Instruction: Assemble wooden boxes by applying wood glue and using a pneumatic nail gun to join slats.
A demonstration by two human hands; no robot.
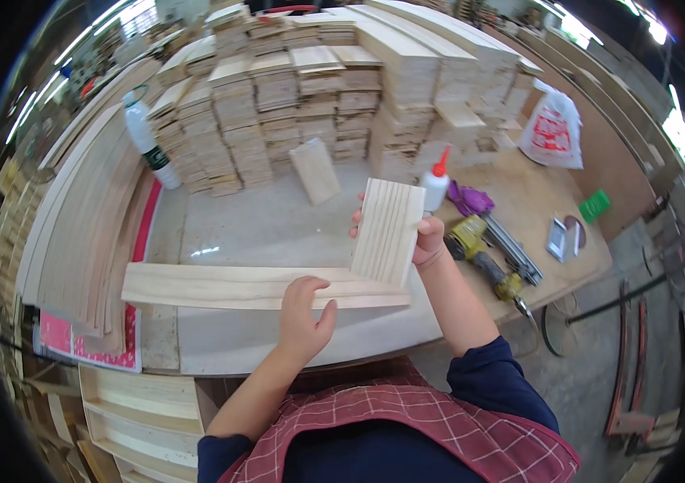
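Step in hand: fitting a part to a base. The left hand [304, 315] lies flat, fingers spread, pinning the long board [254, 286] on the worktop [278, 225]. The right hand [425, 240], fingers closed, holds the short pale panel [388, 231] (grooved lengthwise) upright above the board's right end. The next move likely calls for square alignment.

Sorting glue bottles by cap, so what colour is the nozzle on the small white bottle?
Red nozzle on the small white glue bottle, head view.

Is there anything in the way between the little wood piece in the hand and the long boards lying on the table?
Nothing visible. The right hand holds the small grooved board upright, its lower edge right at the long boards. The left hand rests on them, off to the side.
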